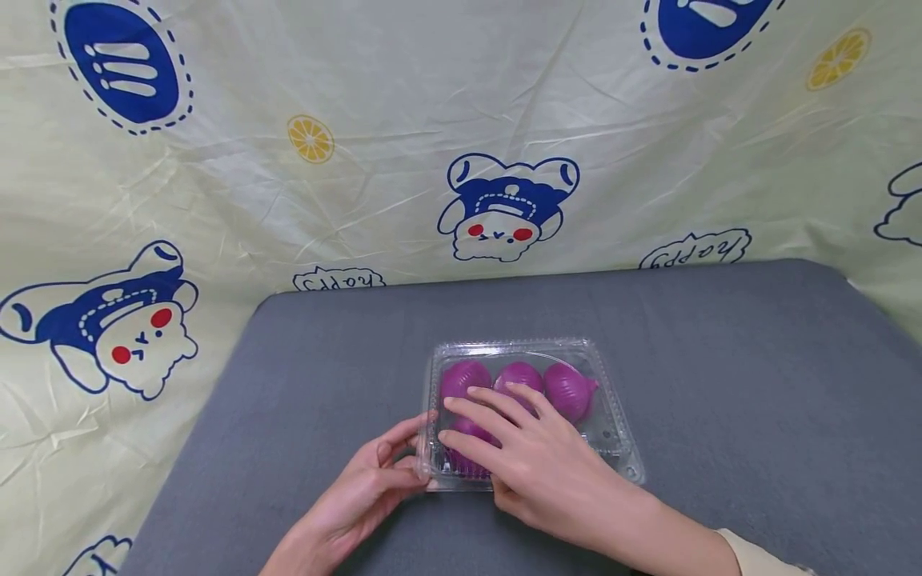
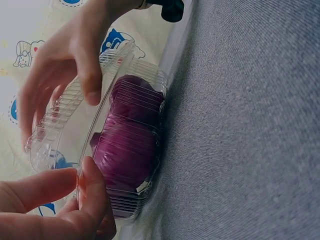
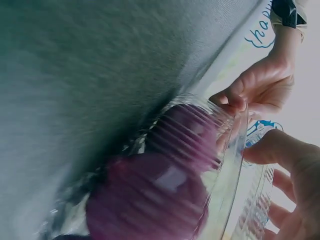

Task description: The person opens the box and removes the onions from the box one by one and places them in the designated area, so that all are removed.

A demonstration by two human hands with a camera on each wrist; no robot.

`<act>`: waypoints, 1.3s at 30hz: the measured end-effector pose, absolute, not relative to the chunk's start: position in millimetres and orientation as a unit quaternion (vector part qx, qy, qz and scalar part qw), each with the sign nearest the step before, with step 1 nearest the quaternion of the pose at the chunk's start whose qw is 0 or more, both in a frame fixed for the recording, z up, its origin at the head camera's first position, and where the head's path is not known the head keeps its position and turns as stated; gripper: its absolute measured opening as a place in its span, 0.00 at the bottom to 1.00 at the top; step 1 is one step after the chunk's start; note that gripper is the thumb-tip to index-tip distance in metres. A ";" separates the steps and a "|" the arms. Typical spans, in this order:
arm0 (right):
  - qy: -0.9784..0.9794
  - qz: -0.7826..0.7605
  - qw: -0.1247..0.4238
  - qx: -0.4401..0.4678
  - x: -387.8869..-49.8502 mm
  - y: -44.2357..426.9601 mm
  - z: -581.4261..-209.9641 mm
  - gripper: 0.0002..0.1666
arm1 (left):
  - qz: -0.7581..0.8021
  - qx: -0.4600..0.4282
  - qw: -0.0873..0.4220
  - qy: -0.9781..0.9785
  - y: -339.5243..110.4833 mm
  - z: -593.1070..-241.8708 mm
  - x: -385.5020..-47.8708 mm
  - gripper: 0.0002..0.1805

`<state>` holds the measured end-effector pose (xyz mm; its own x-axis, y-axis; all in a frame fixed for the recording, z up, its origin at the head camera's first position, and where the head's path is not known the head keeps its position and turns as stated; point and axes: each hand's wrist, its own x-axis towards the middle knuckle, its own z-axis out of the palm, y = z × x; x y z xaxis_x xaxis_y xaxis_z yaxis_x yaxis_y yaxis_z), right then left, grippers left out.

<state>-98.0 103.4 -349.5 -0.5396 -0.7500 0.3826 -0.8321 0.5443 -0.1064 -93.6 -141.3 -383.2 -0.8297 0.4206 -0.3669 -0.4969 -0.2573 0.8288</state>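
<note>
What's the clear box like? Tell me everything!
The clear box looks like thin, shiny plastic, with ribbed sides, a rim and a lid over its base; whether it's snapped shut, I can't tell. It sits upright on the grey table, purple onions inside. The left hand pinches its rim; the right hand touches the lid.

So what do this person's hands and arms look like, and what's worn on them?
The left hand and right hand are bare, with no gloves or rings visible. A cream sleeve shows on the right forearm. A black device sits at the left wrist; part of a dark device shows by the right.
</note>
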 end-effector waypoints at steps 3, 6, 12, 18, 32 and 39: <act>-0.874 0.142 0.155 0.438 -94.2 113.5 -352.9 0.44 | 0.795 -0.033 0.290 0.532 -140.7 -383.9 -93.2 0.39; -0.880 0.148 0.169 0.420 -90.7 123.6 -355.6 0.44 | 0.798 -0.033 0.289 0.528 -140.4 -384.3 -92.8 0.40; -0.892 0.137 0.193 0.385 -86.7 145.7 -360.9 0.40 | 0.804 -0.027 0.284 0.522 -140.6 -385.0 -92.7 0.41; -0.905 0.120 0.223 0.343 -86.8 167.5 -367.8 0.36 | 0.806 -0.021 0.283 0.520 -141.0 -384.7 -93.2 0.41; -0.944 0.139 0.138 0.267 -89.4 186.1 -378.3 0.49 | 0.807 -0.018 0.290 0.515 -141.6 -384.7 -94.7 0.41; -0.929 0.119 0.175 0.303 -91.9 193.3 -383.8 0.46 | 0.807 -0.012 0.294 0.512 -141.9 -385.4 -94.9 0.41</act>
<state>-91.9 193.3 -383.8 -0.7556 -0.5214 0.3966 -0.6046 0.7881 -0.1159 -94.9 -141.9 -385.4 -0.8274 0.4614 -0.3202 -0.4864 -0.3037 0.8193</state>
